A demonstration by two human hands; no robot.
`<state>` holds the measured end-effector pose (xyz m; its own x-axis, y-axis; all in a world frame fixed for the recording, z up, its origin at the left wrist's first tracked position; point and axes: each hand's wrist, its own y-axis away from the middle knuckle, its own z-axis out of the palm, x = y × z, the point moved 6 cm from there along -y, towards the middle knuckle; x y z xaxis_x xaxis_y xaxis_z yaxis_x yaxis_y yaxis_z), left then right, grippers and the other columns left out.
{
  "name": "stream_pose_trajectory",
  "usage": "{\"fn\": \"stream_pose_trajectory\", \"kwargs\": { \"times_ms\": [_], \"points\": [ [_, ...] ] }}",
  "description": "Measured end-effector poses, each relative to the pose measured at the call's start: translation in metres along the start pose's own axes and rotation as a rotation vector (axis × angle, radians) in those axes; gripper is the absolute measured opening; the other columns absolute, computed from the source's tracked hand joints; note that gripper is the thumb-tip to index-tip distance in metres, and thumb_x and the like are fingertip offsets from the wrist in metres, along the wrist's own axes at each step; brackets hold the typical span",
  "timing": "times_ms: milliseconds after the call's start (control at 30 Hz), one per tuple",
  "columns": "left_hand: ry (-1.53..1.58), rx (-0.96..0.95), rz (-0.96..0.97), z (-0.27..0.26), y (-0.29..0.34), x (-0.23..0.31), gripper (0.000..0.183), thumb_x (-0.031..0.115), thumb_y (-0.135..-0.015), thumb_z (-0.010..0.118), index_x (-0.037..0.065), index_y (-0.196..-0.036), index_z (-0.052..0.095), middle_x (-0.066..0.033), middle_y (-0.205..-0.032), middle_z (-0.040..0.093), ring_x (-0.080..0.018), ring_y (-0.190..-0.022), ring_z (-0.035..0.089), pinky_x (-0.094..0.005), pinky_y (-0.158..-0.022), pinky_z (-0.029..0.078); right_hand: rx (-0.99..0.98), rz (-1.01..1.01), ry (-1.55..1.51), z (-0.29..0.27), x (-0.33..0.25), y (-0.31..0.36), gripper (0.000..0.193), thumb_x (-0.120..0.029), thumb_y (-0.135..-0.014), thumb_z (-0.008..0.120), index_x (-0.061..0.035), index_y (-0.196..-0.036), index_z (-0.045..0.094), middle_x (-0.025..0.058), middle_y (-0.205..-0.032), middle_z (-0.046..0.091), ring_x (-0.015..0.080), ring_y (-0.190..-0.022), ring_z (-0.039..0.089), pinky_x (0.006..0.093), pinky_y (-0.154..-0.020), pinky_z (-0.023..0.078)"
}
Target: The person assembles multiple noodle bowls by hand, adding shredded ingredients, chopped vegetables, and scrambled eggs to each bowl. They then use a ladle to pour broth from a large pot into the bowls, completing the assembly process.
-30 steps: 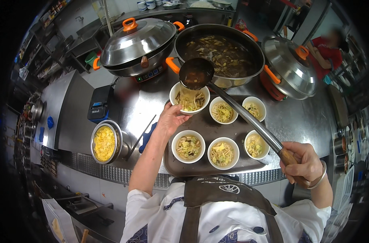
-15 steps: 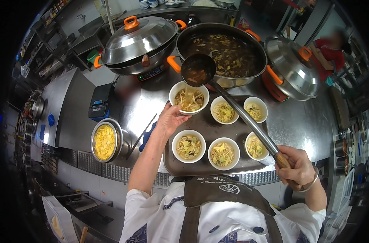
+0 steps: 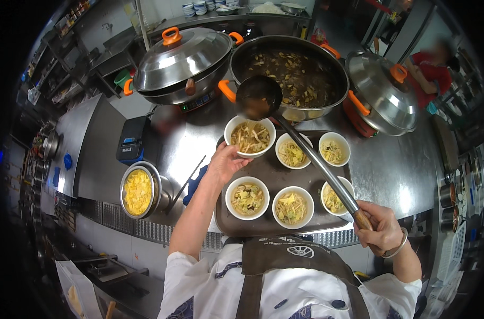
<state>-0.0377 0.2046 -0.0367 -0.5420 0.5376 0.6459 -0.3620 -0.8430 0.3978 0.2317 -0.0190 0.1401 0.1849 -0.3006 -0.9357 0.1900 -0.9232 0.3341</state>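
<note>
My left hand grips a white bowl of broth and shredded food, raised over the back left of the brown tray. My right hand is closed round the wooden handle end of a long ladle. The ladle's dark bowl is tilted just above and behind the white bowl, beside the near rim of a large open pot of dark soup with floating pieces. On the tray stand several more white bowls, among them a front left bowl and a front middle bowl, with shredded food inside.
Lidded pans with orange handles flank the pot, one left and one right. A steel container of yellow pieces and a black device stand at left. A person in red is at far right.
The ladle has come to a flatter tilt, and the stream of broth that ran into the held bowl is gone. My right hand has shifted slightly left.
</note>
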Motion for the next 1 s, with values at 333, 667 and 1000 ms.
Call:
{"fn": "stream_pose_trajectory", "kwargs": {
  "times_ms": [333,667,1000],
  "points": [
    [0.038,-0.009,0.006,-0.001,0.000,0.003,0.034,0.009,-0.073,0.059,0.004,-0.102,0.042,-0.0216,-0.108,0.049,-0.0415,-0.091,0.053,-0.0410,-0.074,0.050,0.011,-0.084,0.128,0.000,0.015,-0.004,0.054,0.001,-0.071,0.058,0.0069,-0.121,0.038,0.0039,-0.069,0.055,0.0071,-0.055,0.052,0.0215,-0.048,0.043],
    [-0.004,0.005,0.000,0.005,0.001,0.001,0.033,0.010,-0.073,0.059,0.001,-0.100,0.042,-0.0228,-0.104,0.051,-0.0414,-0.087,0.055,-0.0383,-0.069,0.052,0.062,-0.149,0.241,0.003,0.029,-0.004,0.056,0.005,-0.067,0.057,0.0067,-0.120,0.039,0.0066,-0.069,0.055,0.0097,-0.056,0.054,0.0222,-0.049,0.044],
    [0.048,0.004,-0.049,0.003,-0.001,-0.002,0.044,0.007,-0.068,0.062,0.000,-0.106,0.041,-0.0233,-0.105,0.048,-0.0417,-0.087,0.054,-0.0356,-0.065,0.054,0.140,-0.237,0.406,0.006,0.042,-0.007,0.055,-0.003,-0.065,0.061,0.0016,-0.118,0.044,0.0089,-0.067,0.056,0.0135,-0.057,0.055,0.0247,-0.056,0.045]
  ]
}}
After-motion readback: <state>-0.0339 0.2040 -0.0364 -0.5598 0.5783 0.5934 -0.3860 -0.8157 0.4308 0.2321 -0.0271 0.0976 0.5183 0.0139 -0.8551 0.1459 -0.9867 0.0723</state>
